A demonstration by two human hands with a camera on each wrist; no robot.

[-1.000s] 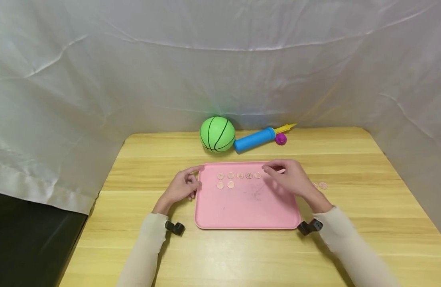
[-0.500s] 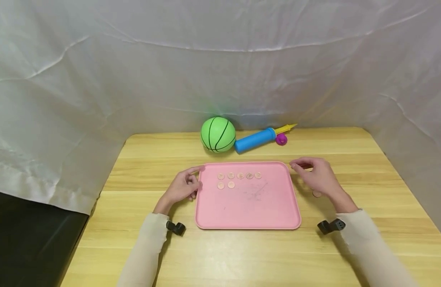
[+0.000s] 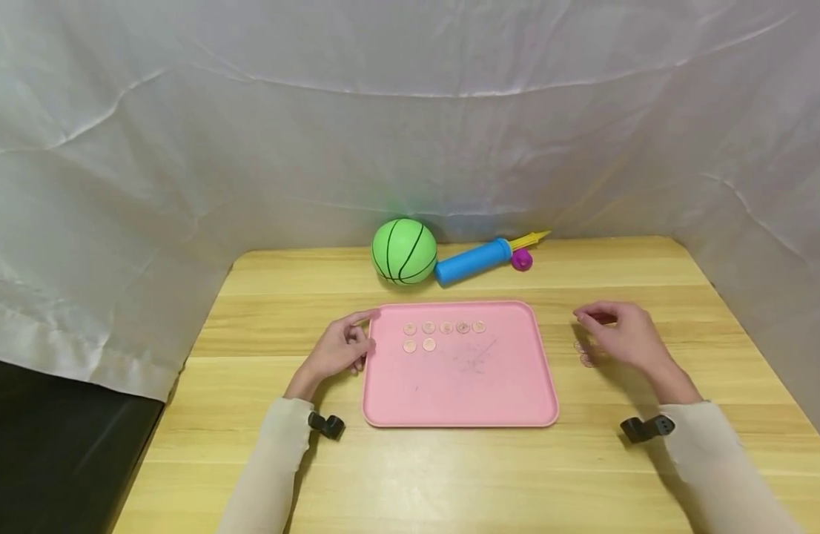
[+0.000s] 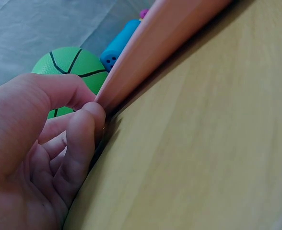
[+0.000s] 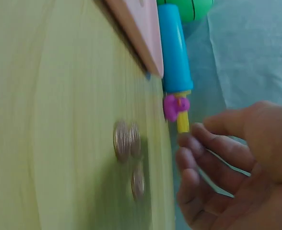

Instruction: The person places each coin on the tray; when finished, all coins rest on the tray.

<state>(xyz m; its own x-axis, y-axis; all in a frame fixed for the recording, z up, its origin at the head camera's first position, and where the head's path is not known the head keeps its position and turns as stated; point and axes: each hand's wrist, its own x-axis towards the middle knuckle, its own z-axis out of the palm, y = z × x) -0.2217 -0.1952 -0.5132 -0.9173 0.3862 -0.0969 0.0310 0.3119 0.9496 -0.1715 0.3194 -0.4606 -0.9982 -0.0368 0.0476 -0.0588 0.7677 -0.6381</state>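
In the head view, a pink tray (image 3: 460, 400) lies on the table with a row of several round copper-coloured coins (image 3: 446, 328) near its far side. Two more coins (image 3: 420, 345) lie below that row at its left end. My left hand (image 3: 333, 347) pinches the tray's left rim between thumb and forefinger, as the left wrist view also shows. My right hand (image 3: 620, 332) hovers right of the tray, fingers loosely bent and nothing visible in them. Beneath it, loose coins (image 5: 126, 141) lie on the wood, one partly over another, with a single coin (image 5: 138, 183) close by.
A green ball (image 3: 404, 251) with black lines sits behind the tray. Beside it lie a blue hand pump (image 3: 473, 262) with a yellow tip and a small purple toy (image 3: 521, 259). Pale cloth (image 3: 410, 148) hangs around the back and sides of the wooden table (image 3: 463, 475).
My right hand has moved from above the tray's upper right out past its right rim, over the loose coins. The left hand and the coins on the tray have stayed put.
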